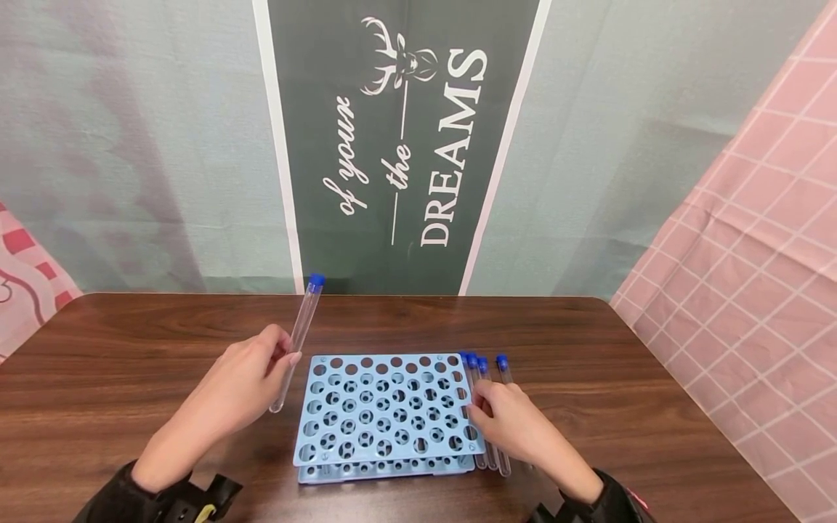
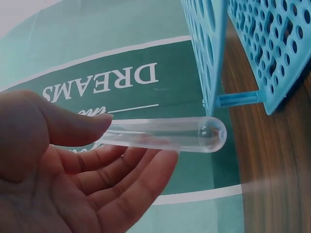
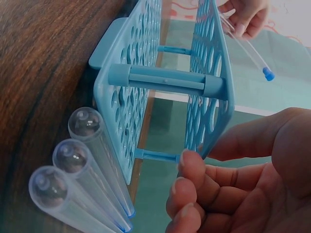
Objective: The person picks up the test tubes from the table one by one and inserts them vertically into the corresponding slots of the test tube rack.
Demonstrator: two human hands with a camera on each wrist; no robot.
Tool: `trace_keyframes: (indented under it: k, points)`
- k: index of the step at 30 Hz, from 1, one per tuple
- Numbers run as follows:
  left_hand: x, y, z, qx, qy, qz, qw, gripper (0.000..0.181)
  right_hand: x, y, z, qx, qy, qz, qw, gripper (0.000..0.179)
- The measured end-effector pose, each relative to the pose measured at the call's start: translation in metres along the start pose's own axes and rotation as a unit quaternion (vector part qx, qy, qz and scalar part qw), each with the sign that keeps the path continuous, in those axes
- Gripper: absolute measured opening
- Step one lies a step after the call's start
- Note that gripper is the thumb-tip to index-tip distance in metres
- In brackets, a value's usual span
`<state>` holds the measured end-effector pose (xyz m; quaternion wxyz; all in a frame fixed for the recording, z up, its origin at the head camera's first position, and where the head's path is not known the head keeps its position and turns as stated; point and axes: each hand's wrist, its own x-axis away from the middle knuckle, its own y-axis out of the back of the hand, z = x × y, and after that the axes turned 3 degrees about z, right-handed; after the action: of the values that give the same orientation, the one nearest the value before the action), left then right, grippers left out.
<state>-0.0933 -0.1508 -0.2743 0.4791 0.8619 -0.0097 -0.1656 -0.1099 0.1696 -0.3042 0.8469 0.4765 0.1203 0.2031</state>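
My left hand [image 1: 248,374] pinches a clear test tube [image 1: 302,316] with a blue cap. The tube leans, cap up, beside the left edge of a light blue test tube rack [image 1: 391,406]. In the left wrist view, the tube's rounded bottom [image 2: 212,134] sticks out past my fingers. My right hand [image 1: 513,418] grips the rack's right edge, its thumb and fingers on either side of the upper plate, as the right wrist view shows. Several capped test tubes [image 3: 73,158] lie on the table right of the rack, partly hidden by that hand in the head view.
The rack stands on a dark wooden table [image 1: 163,327], its holes showing no tubes. Behind the table hangs a grey-green cloth [image 1: 405,276] with white lettering and a deer head. Pink checked cloth [image 1: 752,290] hangs at the right.
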Motion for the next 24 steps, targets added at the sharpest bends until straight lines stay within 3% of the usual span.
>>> trace_keyframes:
  k: [8,16,24]
  points:
    - [-0.0033,-0.001,-0.0046,0.018,-0.007,-0.027,0.9995,0.01,0.0003,-0.0003,0.0011,-0.002,0.0,-0.003,1.0,0.018]
    - [-0.0056,-0.0031,-0.0043,0.047,-0.026,-0.053,0.9971,0.024,0.0014,0.0001,0.0012,-0.007,0.002,-0.004,1.0,0.018]
    - [-0.0073,-0.0052,-0.0032,0.062,-0.043,-0.068,0.9948,0.024,0.001,-0.0004,0.0016,-0.004,-0.004,-0.004,1.0,0.018]
